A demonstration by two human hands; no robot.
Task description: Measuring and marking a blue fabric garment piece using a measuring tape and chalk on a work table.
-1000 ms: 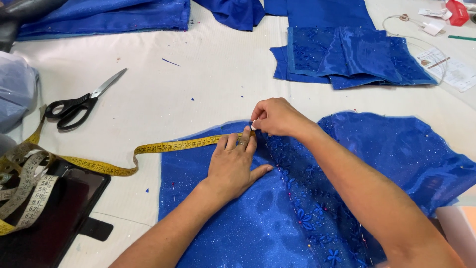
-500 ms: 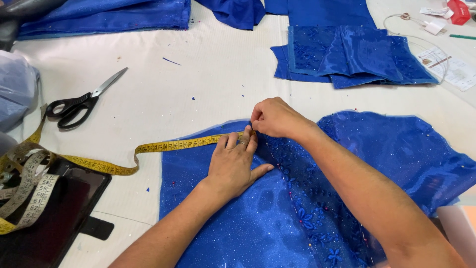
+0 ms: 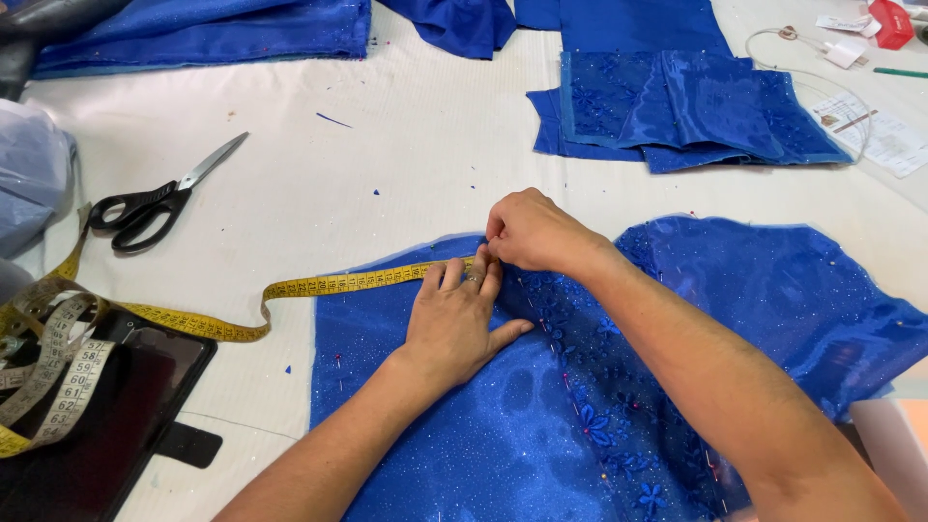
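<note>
A blue glittery fabric point(image 3: 773, 290) with a line of beaded flowers and pins lies flat on the white table. My left hand point(image 3: 454, 324) rests flat on it, fingers together, pressing the cloth and the end of a yellow tape measure point(image 3: 329, 285). Just above, my right hand point(image 3: 532, 232) has its fingertips pinched at the fabric's top edge, touching my left fingertips. A small pin that showed there earlier is now hidden between the fingers.
Black-handled scissors point(image 3: 155, 203) lie at the left. The tape coils onto a black case point(image 3: 106, 416) at the lower left. Folded blue fabric pieces point(image 3: 677, 111) sit behind, with more blue cloth point(image 3: 193, 29) at the back left. A white cable point(image 3: 831, 48) and papers point(image 3: 870, 130) lie at the right.
A white pin head seen at my right fingertips a second ago has gone down out of sight. Both hands have otherwise stayed in place.
</note>
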